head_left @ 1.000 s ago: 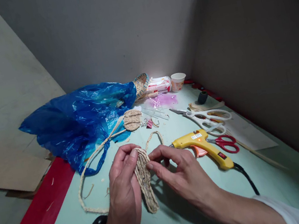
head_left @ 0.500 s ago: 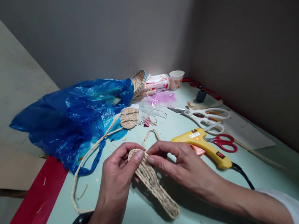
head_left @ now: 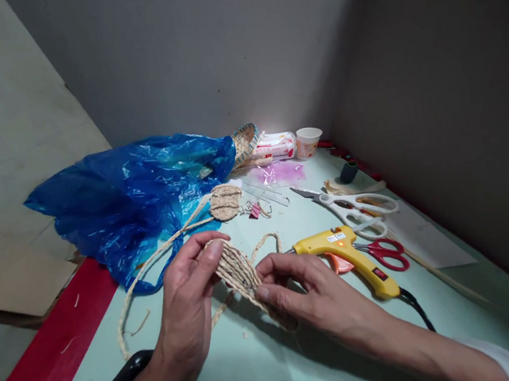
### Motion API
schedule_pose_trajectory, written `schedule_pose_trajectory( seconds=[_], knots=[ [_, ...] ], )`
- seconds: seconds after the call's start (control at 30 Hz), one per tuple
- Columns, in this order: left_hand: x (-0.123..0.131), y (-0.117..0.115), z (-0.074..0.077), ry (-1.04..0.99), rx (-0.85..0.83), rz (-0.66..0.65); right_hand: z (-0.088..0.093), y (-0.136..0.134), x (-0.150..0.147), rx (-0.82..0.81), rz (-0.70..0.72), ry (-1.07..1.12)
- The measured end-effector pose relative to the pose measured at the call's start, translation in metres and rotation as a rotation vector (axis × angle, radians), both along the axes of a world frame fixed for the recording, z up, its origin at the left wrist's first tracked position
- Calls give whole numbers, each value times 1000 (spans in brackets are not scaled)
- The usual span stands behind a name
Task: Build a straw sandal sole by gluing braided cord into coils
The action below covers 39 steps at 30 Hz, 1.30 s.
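Observation:
Between both hands is a long, narrow piece of coiled straw braid [head_left: 236, 268], its rows running lengthwise. My left hand [head_left: 189, 281] pinches its upper left end between thumb and fingers. On the right edge, near the middle, my right hand [head_left: 295, 282] grips it with thumb and forefinger. The piece's lower end is partly behind the right hand. A loose tail of braid [head_left: 267, 237] curves over the table just beyond the hands. Right of my right hand lies a yellow glue gun [head_left: 342, 242] with an orange light lit.
White scissors [head_left: 360, 206] and red-handled scissors [head_left: 388, 253] lie at right. A round woven piece [head_left: 226, 202], a pink binder clip [head_left: 254, 210] and clear glue sticks [head_left: 267, 193] are farther back. Behind stand a blue plastic bag [head_left: 137, 198], a basket [head_left: 246, 141] and a paper cup [head_left: 309, 143].
The braided piece has been tilted, so its rows face me more broadly and its lower end is raised. My right hand has slid down along its edge. The view has shifted slightly.

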<state>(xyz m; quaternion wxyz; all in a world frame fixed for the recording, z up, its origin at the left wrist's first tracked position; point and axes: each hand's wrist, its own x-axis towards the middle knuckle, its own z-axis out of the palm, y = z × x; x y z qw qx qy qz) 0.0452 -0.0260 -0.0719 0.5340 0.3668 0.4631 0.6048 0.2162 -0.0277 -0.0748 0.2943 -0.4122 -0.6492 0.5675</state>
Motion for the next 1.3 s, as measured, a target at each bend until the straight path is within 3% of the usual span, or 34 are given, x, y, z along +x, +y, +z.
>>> schedule_pose_trajectory(
  seconds=[0.13,0.3,0.47,0.8,1.3],
  knots=[
    [3,-4,-3,-63,-3,-91,-1,4,1,-27,-95,124],
    [10,-9,-18,98,-90,-274,2,4,4,34,-183,127],
    [11,-12,-21,185,-59,-235,1,4,5,116,-192,51],
    [5,-10,-21,199,-58,-334,2,4,2,26,-163,90],
    [6,-8,-23,160,-69,-352,-2,4,3,39,-198,120]
  ],
)
